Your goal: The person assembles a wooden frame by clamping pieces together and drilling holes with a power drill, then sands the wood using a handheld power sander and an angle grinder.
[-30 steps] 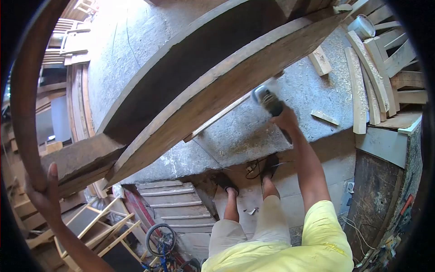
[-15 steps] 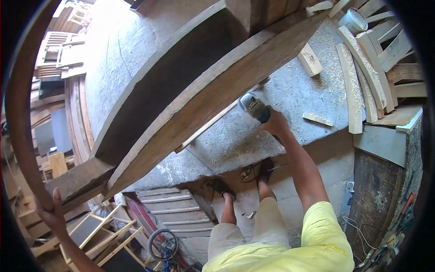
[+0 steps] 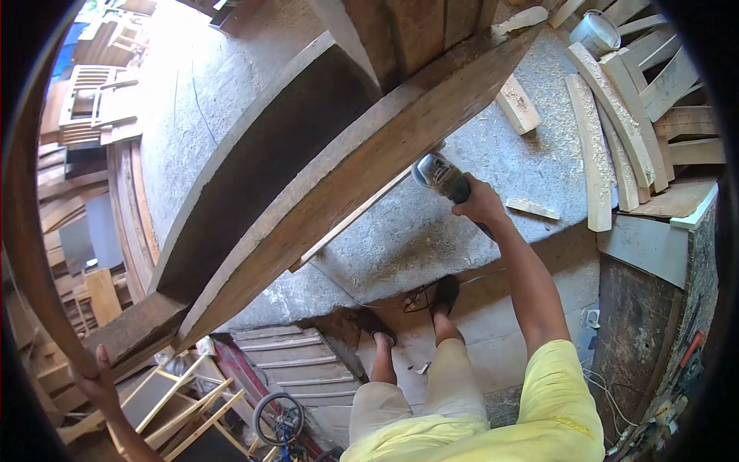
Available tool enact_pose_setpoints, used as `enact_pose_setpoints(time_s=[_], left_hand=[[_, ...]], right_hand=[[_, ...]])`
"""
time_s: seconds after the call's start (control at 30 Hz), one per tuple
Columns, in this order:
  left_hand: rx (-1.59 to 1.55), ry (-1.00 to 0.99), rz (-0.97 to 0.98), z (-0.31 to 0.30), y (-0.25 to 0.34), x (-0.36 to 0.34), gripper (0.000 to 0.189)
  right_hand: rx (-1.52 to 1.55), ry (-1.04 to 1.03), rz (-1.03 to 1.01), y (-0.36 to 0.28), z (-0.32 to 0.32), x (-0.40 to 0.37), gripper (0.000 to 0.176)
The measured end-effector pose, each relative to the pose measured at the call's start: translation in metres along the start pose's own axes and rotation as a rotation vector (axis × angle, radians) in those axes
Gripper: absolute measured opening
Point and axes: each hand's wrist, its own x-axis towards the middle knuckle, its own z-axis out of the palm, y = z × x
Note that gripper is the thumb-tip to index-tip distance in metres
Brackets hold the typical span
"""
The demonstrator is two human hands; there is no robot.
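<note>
My right hand (image 3: 483, 202) is wrapped round the dark body of an angle grinder (image 3: 444, 179). The tool's head faces the underside of a large wooden piece with curved boards (image 3: 323, 185). Whether its disc touches the wood is hidden from this angle. At the lower left, my left hand (image 3: 98, 383) grips the end of that same piece, where a long curved rail (image 3: 29, 231) meets a crosspiece (image 3: 138, 323). The piece stands tilted diagonally across the view.
Sawdust covers the concrete ledge (image 3: 416, 231). Curved wooden offcuts (image 3: 616, 115) and a white bucket (image 3: 596, 32) lie at the right. Light wooden frames (image 3: 185, 393) and a small bicycle (image 3: 279, 420) stand below left. A cable (image 3: 419, 299) lies near my feet.
The wooden piece appears lower and further left in view. My right hand has shifted slightly right with the grinder, and my left hand keeps its hold.
</note>
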Motion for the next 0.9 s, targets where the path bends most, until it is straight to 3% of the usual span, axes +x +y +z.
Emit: enact_pose_setpoints(time_s=[0.17,0.27,0.37,0.67,0.73,0.9], left_hand=[[-0.041,0.011,0.095,0.002,-0.002,-0.001,0.045],[-0.057,0.030,0.116,0.000,0.005,-0.001,0.045],[-0.108,0.010,0.035,0.005,-0.014,0.000,0.044],[-0.146,-0.001,0.049,0.002,0.004,0.001,0.042],[-0.041,-0.053,-0.099,-0.003,0.021,0.000,0.046],[-0.005,0.005,-0.035,0.003,0.000,-0.004,0.052]], right_hand=[[-0.025,0.000,-0.017,0.014,-0.015,0.011,0.076],[0.052,0.029,-0.021,0.023,-0.030,0.017,0.062],[0.048,0.044,0.014,0.030,-0.043,0.025,0.060],[0.080,0.027,0.058,0.015,-0.016,0.007,0.070],[0.078,0.027,0.057,0.004,-0.003,0.000,0.075],[0.012,-0.061,0.047,-0.019,-0.002,-0.009,0.074]])
